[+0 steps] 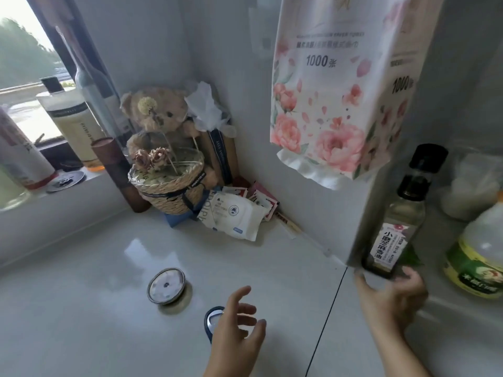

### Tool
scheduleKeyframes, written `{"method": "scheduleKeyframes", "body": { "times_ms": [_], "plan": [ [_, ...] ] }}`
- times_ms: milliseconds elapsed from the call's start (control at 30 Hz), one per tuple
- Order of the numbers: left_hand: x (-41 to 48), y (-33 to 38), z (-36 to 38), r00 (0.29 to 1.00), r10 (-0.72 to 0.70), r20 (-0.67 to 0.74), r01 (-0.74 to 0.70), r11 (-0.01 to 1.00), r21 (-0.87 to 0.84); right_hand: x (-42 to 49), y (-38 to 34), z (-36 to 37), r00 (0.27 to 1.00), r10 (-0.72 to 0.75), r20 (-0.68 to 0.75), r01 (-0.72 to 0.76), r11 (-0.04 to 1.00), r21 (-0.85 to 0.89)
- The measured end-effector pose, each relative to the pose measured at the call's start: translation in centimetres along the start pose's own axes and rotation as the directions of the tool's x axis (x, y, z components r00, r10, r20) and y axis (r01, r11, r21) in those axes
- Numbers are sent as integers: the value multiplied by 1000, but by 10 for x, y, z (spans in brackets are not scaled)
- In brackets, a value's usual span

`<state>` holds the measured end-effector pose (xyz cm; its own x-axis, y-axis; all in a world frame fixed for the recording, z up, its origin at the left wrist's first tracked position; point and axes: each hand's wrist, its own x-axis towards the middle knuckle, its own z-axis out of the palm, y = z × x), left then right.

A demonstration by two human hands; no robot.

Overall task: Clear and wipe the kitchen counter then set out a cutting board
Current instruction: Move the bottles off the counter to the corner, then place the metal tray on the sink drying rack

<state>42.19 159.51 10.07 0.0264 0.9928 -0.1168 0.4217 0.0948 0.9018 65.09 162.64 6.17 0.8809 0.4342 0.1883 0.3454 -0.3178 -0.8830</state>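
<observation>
Fingers of the right hand (392, 297) curled loosely around the base of a sesame oil bottle (396, 224), thumb on its left side and fingertips on its right, though whether they gripped it firmly or only touched it could not be told. The bottle stood upright at the edge of a wall corner, dark cap on top and a white label low on its front. The left hand (238, 330) hovered open over the counter (81, 295), fingers spread and slightly bent, holding nothing. Just beneath it lay a small blue-rimmed opener (211, 321), partly hidden by the fingers. A round metal lid (166, 285) sat near it to the left, tilted on its edge. Farther back in the corner were a pack of wet wipes (236, 213) lying flat, several small sachets (260, 198) behind it, and a woven basket (170, 186) with dried flowers and a teddy bear (158, 112) above it. A floral tissue pack (337, 85) hung on the wall above the bottle. To the right stood a large yellow oil jug (479, 251). Bottles lined the windowsill (89, 178) at left.
</observation>
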Motion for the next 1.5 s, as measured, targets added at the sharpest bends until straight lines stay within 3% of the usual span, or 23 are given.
{"method": "scheduleKeyframes", "body": {
  "times_ms": [67,167,233,333,433,500,600,700,800,933,1100,1200,1267,1367,1500],
  "plan": [
    [-5,-8,-16,997,-31,-74,28,999,-40,-28,-2,-5,995,21,99,-31,995,99],
    [-22,-23,-51,980,-95,-173,80,993,-91,-91,-18,-4,912,-61,406,-12,985,175],
    [-39,-38,-82,959,-135,-249,110,987,-113,-144,-40,-1,794,-174,583,61,976,208],
    [-72,-70,-137,916,-191,-354,146,978,-151,-222,-72,3,523,-321,789,149,947,286],
    [-111,-111,-200,842,-258,-474,174,961,-214,-298,-94,10,266,-406,874,256,904,342],
    [-135,-144,-250,763,-299,-573,185,950,-250,-350,-107,16,157,-434,887,305,875,375],
    [-162,-192,-323,648,-338,-683,238,941,-240,-424,-126,28,83,-443,893,339,855,392],
    [-166,-227,-381,662,-302,-686,245,952,-183,-486,-143,42,25,-434,901,382,837,393],
    [-146,-241,-410,740,-269,-616,221,963,-154,-520,-160,55,63,-409,910,398,847,353],
    [-96,-241,-420,809,-198,-554,135,979,-153,-519,-170,60,271,-362,892,390,888,242],
    [-32,-242,-429,724,-249,-643,118,963,-241,-478,-157,48,508,-253,823,332,940,84],
    [-13,-247,-431,667,-302,-682,136,948,-287,-467,-149,50,607,-211,766,280,959,43],
    [-10,-243,-433,647,-318,-693,158,945,-287,-468,-148,55,617,-210,759,264,963,52],
    [-21,-233,-430,677,-293,-675,185,956,-229,-479,-148,66,559,-226,798,232,966,111],
    [-72,-215,-426,710,-196,-676,125,980,-153,-498,-153,85,363,-294,884,240,946,216]
  ]
}}
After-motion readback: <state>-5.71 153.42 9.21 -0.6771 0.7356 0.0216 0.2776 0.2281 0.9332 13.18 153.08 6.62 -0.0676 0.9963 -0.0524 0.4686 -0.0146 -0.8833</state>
